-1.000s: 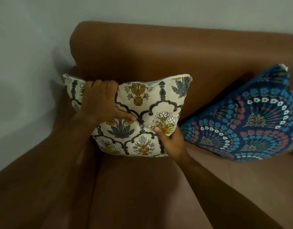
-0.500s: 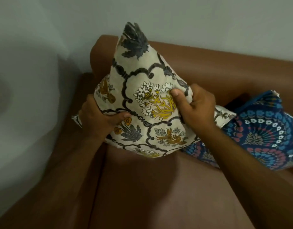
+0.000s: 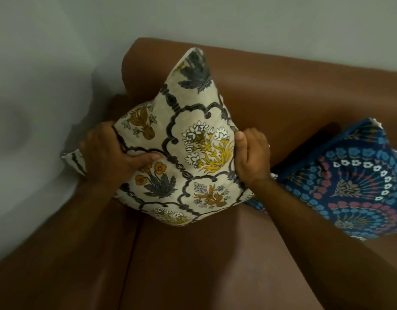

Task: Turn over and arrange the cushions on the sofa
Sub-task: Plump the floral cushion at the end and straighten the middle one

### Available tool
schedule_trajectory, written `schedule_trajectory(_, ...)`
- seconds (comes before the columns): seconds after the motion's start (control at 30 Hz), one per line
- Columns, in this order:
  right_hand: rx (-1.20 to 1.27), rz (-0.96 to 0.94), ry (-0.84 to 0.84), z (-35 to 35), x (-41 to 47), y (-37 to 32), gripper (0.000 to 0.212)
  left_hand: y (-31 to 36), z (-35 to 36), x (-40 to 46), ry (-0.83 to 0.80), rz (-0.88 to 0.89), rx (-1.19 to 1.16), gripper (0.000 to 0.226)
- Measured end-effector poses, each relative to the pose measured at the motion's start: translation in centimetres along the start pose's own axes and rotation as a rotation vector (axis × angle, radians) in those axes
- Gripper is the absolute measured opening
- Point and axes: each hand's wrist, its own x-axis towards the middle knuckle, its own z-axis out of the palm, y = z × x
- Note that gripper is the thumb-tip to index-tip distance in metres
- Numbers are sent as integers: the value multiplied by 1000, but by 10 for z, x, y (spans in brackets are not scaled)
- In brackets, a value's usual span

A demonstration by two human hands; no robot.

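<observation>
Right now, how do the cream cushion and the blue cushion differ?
The cream cushion has floral motifs in dark scalloped frames; the blue cushion has fan patterns of small flowers. The cream one is gripped by the left hand and right hand, one corner pointing up; the blue one leans untouched against the sofa back. Both are patterned and on the same sofa.

A plain pale grey-green wall (image 3: 260, 21) is filling the top of the frame and running down the whole left side. It is meeting itself at a corner in the upper left, where the two faces are joining along a faint line. A soft dark shadow (image 3: 99, 86) is lying on the wall at the left centre of the frame, and a blurrier grey patch (image 3: 16, 128) is showing further left, near the edge. The wall is looking bare and smooth throughout.
</observation>
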Motion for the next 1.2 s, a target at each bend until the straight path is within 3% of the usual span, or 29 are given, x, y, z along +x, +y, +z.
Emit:
schedule_trajectory(0.2, 128, 121, 26, -8, -10, -24, 67, -8, -4, -16, -44, 66, -3, 135)
schedule_trajectory(0.27, 130, 86, -50, -5, -12, -39, 67, -6, 0, -25, -49, 97, 29, 133)
schedule_trajectory(0.4, 63, 112, -198, 6, -8, -41, 89, -4, 5, -30, -68, 53, 94, 135)
schedule_trajectory(0.5, 80, 92, -131, -5, -4, -41, 88, 0, 0, -31, -11, 116, 96, 131)
schedule_trajectory(0.6, 97, -53, -84, -10, -13, -50, 78, 2, 5, -38, -14, 273, 141, 120)
schedule_trajectory(0.73, -30, 52, -260, -13, -29, -20, 85, -22, 3, -40, -118, 120, 136, 117)
schedule_trajectory(0.83, -9, 53, -228, -49, -30, 1, 86, -22, -6, -54, -27, 143, 163, 111)
schedule_trajectory(0.97, 20, -94, -5, -127, -33, 7, 69, 47, 8, -110, 68, 335, 66, 90)
schedule_trajectory(1.03, -93, -116, 84, -169, -33, 21, 70, 99, 34, -138, 0, 492, -110, 79)
schedule_trajectory(1.1, -276, -58, 64, -202, -29, 54, 77, 148, 69, -153, -176, 547, -221, 75)
schedule_trajectory(1.2, -514, 72, -114, -227, -27, 116, 88, 207, 111, -150, -503, 404, -233, 91)
